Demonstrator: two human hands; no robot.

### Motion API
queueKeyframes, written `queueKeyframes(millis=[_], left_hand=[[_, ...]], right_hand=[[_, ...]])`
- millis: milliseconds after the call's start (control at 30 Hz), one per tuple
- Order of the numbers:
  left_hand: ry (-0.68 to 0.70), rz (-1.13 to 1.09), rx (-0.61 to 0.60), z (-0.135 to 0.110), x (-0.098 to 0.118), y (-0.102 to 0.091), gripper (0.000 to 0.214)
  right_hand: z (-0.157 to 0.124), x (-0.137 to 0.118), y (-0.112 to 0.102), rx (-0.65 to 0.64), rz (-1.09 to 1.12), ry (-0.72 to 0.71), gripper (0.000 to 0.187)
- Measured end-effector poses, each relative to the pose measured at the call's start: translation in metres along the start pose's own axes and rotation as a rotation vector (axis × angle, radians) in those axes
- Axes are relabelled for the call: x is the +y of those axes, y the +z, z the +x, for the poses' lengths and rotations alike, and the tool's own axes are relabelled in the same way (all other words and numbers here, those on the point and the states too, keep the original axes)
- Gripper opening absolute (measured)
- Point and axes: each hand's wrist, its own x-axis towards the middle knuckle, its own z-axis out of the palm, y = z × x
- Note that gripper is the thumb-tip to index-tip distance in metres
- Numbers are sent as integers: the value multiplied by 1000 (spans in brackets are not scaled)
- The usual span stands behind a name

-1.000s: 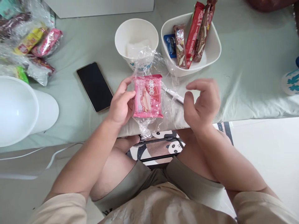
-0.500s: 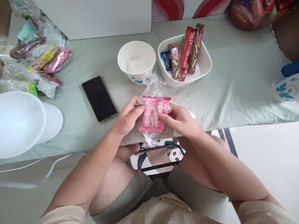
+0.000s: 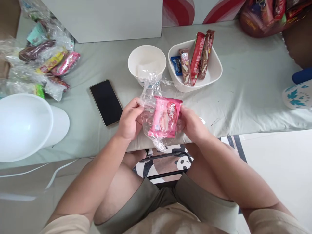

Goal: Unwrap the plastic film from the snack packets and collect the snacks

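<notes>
A pink wafer packet [image 3: 165, 116] sits inside crinkled clear plastic wrap [image 3: 150, 94], held above the near edge of the pale green table [image 3: 243, 97]. My left hand [image 3: 129, 119] is closed on the wrap at the packet's left side. My right hand [image 3: 192, 123] is closed on the packet's right edge through the plastic. Just behind them stand a round white bowl [image 3: 147, 61] and a white dish [image 3: 214, 70] with several wafer bars and a blue packet standing in it.
A dark phone [image 3: 106, 102] lies face up left of my hands. A pile of snack packets in clear bags [image 3: 46, 65] lies at the far left, above a large white upturned bowl [image 3: 24, 126]. A white box [image 3: 102, 19] stands at the back. A patterned cup [image 3: 298, 96] sits at the right edge.
My right hand came in from the right, where it hung open, and closed on the packet's right edge. The packet tilted and shifted slightly right. The camera view dropped back.
</notes>
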Motion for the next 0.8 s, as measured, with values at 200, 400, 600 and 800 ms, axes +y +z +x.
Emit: queueKeyframes(millis=[200, 400, 600, 800], left_hand=[[78, -3, 165, 4, 4, -3, 12], [14, 0, 296, 7, 9, -9, 22], [-12, -74, 278, 4, 12, -4, 20], [-18, -84, 187, 0, 11, -1, 15]], right_hand=[[0, 0, 7, 67, 117, 15, 40], [7, 1, -8, 481, 81, -371, 44], [3, -9, -28, 659, 100, -529, 39], [28, -38, -64, 839, 198, -535, 32]])
